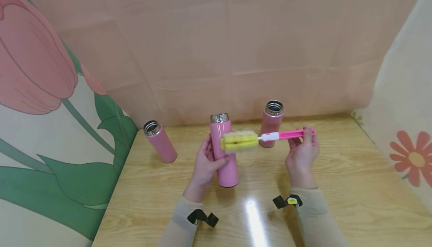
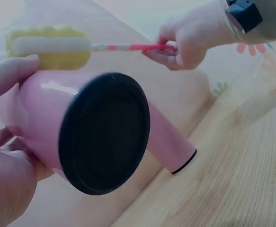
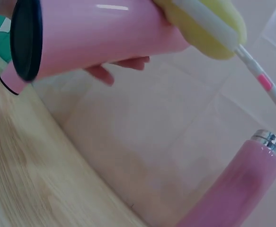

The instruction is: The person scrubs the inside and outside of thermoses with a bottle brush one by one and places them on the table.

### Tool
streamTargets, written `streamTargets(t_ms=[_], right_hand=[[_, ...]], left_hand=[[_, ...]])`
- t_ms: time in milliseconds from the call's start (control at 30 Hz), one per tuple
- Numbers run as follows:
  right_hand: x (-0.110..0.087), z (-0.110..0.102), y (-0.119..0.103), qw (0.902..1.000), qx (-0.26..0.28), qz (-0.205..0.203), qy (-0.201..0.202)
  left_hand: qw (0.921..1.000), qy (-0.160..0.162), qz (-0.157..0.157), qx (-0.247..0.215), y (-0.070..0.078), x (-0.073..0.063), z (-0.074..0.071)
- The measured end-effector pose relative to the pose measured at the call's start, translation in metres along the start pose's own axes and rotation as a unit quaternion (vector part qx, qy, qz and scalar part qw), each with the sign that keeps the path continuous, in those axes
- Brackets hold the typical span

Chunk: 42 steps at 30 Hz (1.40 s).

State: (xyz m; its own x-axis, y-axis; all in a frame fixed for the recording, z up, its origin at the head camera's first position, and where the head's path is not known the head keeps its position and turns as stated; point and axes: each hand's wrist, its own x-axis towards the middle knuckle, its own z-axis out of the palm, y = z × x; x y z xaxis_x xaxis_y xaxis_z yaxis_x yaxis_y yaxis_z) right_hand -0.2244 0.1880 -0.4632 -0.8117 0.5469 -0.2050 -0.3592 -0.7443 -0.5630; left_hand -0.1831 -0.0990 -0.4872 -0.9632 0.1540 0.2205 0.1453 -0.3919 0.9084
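Note:
My left hand (image 1: 206, 160) grips a pink thermos bottle (image 1: 228, 173) around its middle, thumb across the front. The bottle has a silver neck at its top, and its black base (image 2: 104, 135) faces the left wrist camera. In my right hand (image 1: 303, 155) is the pink handle of a bottle brush (image 1: 290, 134), pinched between thumb and fingers. The brush lies level, its yellow sponge head (image 1: 240, 141) passing in front of the held bottle in the head view. Whether sponge and bottle touch, I cannot tell.
On the wooden table (image 1: 141, 202) stand two more pink bottles with uncapped silver necks: one at the left (image 1: 162, 145), one at the back right (image 1: 271, 121), partly behind the brush. A pinkish cloth (image 1: 236, 51) hangs behind the table. Flower-printed walls flank both sides.

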Motion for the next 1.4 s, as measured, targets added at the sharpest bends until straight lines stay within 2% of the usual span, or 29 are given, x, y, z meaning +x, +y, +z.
streamTargets(t_ms=[200,333,567,733,933,1033,1267,1400], right_hand=[[0.000,0.006,0.000,0.9999,-0.003,-0.013,-0.007],[-0.001,0.009,0.001,0.9996,0.002,-0.025,-0.015],[-0.003,0.013,0.004,0.9991,0.004,-0.040,-0.016],[-0.004,0.011,0.003,0.9994,-0.003,-0.035,-0.003],[-0.007,0.004,0.003,0.9994,-0.008,-0.026,0.020],[-0.008,0.001,0.003,0.9993,-0.001,-0.031,0.023],[-0.008,-0.001,0.003,0.9987,0.033,-0.035,0.016],[-0.007,0.001,0.002,0.9986,0.036,-0.036,0.013]], left_hand=[[0.9994,-0.006,0.029,0.020,0.001,0.003,-0.002],[0.9987,-0.008,0.038,0.032,0.002,0.006,-0.002],[0.9952,0.009,0.053,0.082,0.004,0.010,0.001],[0.9919,0.009,0.053,0.115,0.002,0.008,0.003],[0.9897,0.012,0.030,0.139,-0.001,0.001,0.002],[0.9890,0.020,0.028,0.144,-0.002,-0.002,0.002],[0.9818,0.058,0.085,0.159,-0.004,-0.003,0.000],[0.9758,0.048,0.123,0.174,-0.003,-0.002,-0.001]])
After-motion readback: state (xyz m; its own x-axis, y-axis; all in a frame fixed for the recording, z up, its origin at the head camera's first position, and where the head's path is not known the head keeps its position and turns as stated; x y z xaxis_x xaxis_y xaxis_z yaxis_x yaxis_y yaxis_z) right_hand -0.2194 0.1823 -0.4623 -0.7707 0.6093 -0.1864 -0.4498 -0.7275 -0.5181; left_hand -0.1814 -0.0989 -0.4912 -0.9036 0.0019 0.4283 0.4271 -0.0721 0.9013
